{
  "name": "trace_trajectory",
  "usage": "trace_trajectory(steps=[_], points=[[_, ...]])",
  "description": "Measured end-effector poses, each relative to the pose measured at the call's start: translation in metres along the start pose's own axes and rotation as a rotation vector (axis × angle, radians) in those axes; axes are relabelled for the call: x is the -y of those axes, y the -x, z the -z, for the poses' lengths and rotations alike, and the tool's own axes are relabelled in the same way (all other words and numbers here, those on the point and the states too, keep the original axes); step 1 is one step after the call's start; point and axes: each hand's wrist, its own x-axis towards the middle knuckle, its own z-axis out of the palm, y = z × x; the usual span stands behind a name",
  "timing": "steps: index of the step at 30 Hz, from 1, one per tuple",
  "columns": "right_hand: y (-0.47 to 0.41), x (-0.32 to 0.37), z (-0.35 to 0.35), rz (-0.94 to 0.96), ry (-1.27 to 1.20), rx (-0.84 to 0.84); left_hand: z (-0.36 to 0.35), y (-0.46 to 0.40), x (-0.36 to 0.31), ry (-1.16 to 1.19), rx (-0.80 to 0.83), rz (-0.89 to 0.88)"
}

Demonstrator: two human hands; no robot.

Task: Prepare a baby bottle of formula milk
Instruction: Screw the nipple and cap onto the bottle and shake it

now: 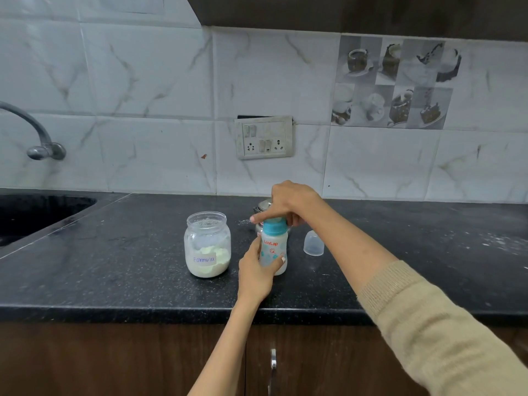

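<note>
- While standing upright on the black speckled stone worktop (143, 270), near its front edge, white plastic baby bottle (273, 254) printed with "LuvLap" and small blue and orange pictures.
- Gripped low on its body by the left hand (257, 274), thumb across the front, fingers wrapped behind.
- Covered at the top by the right hand (288, 205), fingers curled down over the teal screw collar (274, 227), index finger stretched out to the left; teat hidden under the palm.
- Just left of the bottle, not touching: clear lidless jar (207, 244) with a paper label reading "Formula", about a third full of pale powder.
- Right of the bottle, apart from it: translucent dome-shaped bottle cap (313, 242), standing mouth-down on the worktop.
- Behind the bottle, mostly hidden by the right hand: steel vessel (261, 207), kind unclear.
- Far left: dark sink (37, 215) set in the worktop, curved metal tap (37, 132) on the marbled tile wall.
- On the wall behind: white switch and socket plate (264, 137).
- Beige knitted sleeve (428, 321) on the right forearm.
</note>
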Motion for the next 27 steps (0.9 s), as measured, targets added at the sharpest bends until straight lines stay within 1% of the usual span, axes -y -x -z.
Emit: trace_trajectory(steps=[3,5,7,11,13,16,18,20,24,27], points=[[0.0,0.0,0.009,0.008,-0.114,0.2,0.0,0.0,0.0,-0.035,-0.01,0.008],[0.0,-0.001,0.013,0.02,-0.124,0.266,0.0,0.0,0.0,-0.027,-0.008,-0.002],[0.0,-0.003,0.012,-0.001,-0.075,0.237,0.0,0.001,0.0,-0.023,-0.006,-0.004],[0.002,-0.002,0.002,-0.03,-0.019,0.102,0.0,0.0,-0.002,-0.036,-0.009,0.003],[-0.001,-0.004,0.001,-0.024,-0.055,0.117,0.001,0.0,-0.001,-0.034,-0.001,0.001],[-0.005,-0.01,0.007,0.019,-0.153,0.212,0.001,0.0,-0.001,-0.024,0.01,0.005],[-0.006,-0.012,0.007,0.043,-0.166,0.225,0.001,0.0,-0.002,-0.02,0.014,0.007],[-0.005,-0.012,0.004,0.04,-0.132,0.163,0.001,0.0,-0.002,-0.024,0.011,0.012],[0.003,-0.005,-0.007,-0.028,-0.018,0.017,0.001,0.001,-0.002,-0.034,-0.001,-0.004],[0.005,-0.005,-0.007,-0.08,-0.02,0.032,0.001,0.001,-0.002,-0.039,-0.002,0.002]])
